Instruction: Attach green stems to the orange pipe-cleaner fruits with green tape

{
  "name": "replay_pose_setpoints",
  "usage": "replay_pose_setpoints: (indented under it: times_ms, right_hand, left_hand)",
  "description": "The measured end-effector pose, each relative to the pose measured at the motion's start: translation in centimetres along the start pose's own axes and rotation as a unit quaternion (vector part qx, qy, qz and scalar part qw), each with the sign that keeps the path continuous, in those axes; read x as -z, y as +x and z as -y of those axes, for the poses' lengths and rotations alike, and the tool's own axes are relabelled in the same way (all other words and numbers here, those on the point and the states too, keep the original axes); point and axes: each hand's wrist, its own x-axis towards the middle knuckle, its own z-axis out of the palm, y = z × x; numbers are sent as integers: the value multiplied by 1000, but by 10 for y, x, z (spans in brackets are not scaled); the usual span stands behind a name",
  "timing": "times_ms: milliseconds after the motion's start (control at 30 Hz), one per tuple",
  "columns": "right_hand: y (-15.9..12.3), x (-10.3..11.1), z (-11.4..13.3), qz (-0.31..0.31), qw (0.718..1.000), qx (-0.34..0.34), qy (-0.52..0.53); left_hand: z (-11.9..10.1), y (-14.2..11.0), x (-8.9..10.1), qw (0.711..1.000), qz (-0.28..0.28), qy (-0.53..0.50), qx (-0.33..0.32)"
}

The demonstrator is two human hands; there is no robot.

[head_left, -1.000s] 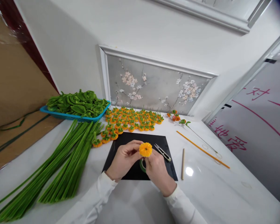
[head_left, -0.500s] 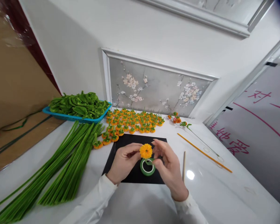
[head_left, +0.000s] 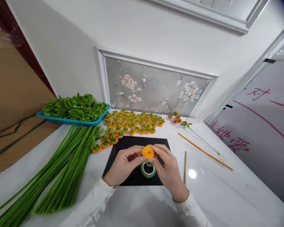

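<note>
Between my hands, above the black mat point(head_left: 132, 143), is an orange pipe-cleaner flower point(head_left: 148, 152) with its face turned toward me. My left hand point(head_left: 123, 164) pinches it from the left, thumb and fingers closed at its edge. From the other side my right hand point(head_left: 169, 168) grips the flower's right edge with thumb and fingertips. Just below it a roll of green floral tape point(head_left: 144, 172) rests on the mat. The flower's back and any stem are hidden from view.
Rows of orange flower heads point(head_left: 134, 123) stand behind the mat. At left are green pipe cleaners point(head_left: 68, 170) and a blue tray point(head_left: 61, 121) of green leaves point(head_left: 73, 107). To the right lie a thin wooden stick point(head_left: 185, 167), an orange pipe cleaner point(head_left: 204, 151) and a stemmed flower point(head_left: 184, 123).
My right hand has closed in from the right and its fingers now touch the flower. The left hand keeps its pinch. The whole view has shifted slightly.
</note>
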Motion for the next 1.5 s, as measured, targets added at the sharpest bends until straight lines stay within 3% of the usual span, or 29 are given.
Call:
replay_pose_setpoints:
  times_ms: [100, 300, 467, 567, 667, 900, 1033, 1133, 1367, 1500]
  right_hand:
    - [1, 1, 0, 6, 1000, -10, 19]
    - [5, 6, 6, 79, 991, -67, 89]
    - [6, 8, 8, 35, 986, -75, 147]
    - [7, 9, 7, 2, 963, -152, 223]
    - [7, 10, 6, 22, 951, -200, 234]
    - [9, 11, 3, 42, 951, -208, 224]
    - [8, 8, 0, 1, 951, -177, 252]
    - [6, 2, -3, 26, 960, -135, 245]
    - [5, -7, -10, 11, 988, -79, 133]
    - [3, -10, -15, 14, 983, -88, 163]
  left_hand:
    - [5, 1, 0, 1000, -5, -3, -3]
    - [7, 0, 1, 999, -12, 3, -30]
    - [4, 1, 2, 999, -11, 8, -33]
    - [3, 1, 2, 998, 2, 36, -42]
    - [4, 1, 1, 995, 18, 76, -60]
    - [6, 1, -1, 993, 49, 91, -53]
    - [7, 0, -4, 999, 25, -14, 26]
    - [11, -2, -5, 996, -4, -88, 30]
    - [18, -2, -1, 999, 1, -40, 11]
    - [18, -2, -2, 999, -9, -35, 12]
